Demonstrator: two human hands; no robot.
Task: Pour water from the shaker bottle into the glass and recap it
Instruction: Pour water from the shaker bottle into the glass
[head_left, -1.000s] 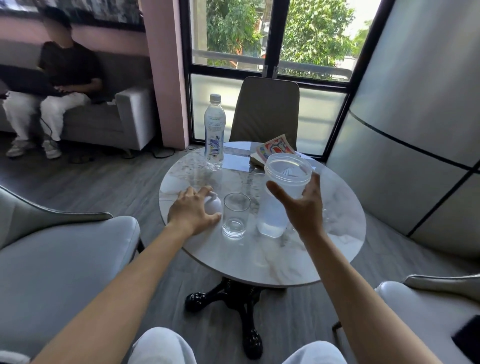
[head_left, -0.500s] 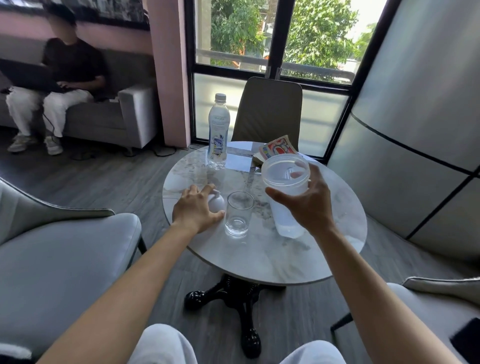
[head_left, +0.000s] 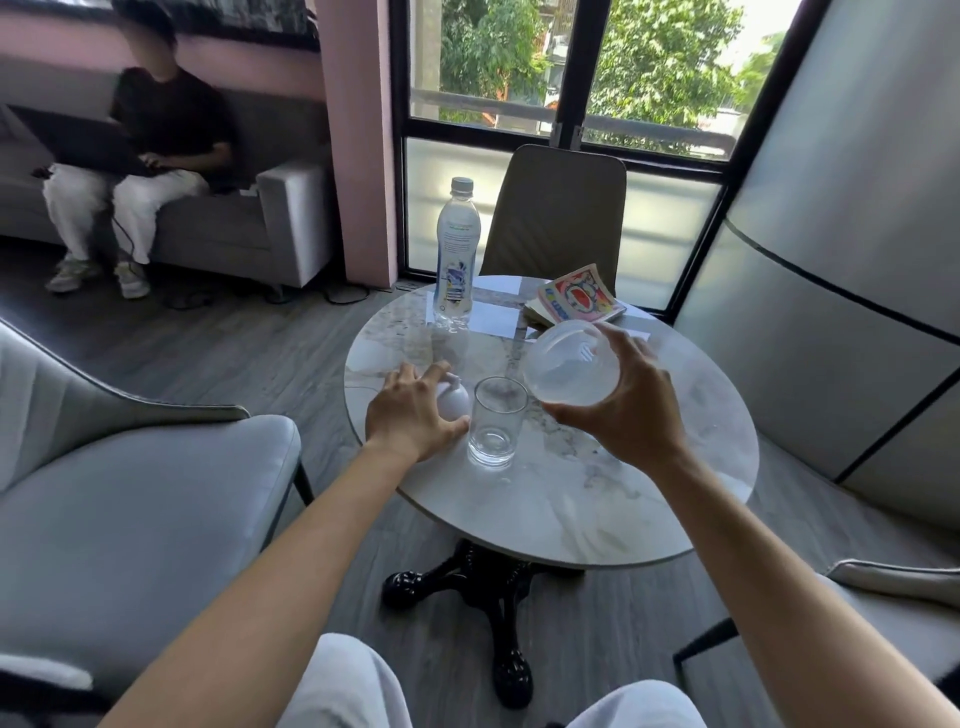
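My right hand (head_left: 626, 402) grips the uncapped shaker bottle (head_left: 571, 364), tilted just above the glass (head_left: 493, 421) on the marble tabletop (head_left: 597, 499). Left of the glass, my left hand (head_left: 413, 413) covers the white cap (head_left: 454, 402), fingers curled over it.

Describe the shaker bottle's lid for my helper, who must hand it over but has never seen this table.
Start at the round marble table and find the empty drinking glass near its front-left edge. Just left of the glass, under the left hand, lies the lid. It is the only small, rounded, opaque white piece there.
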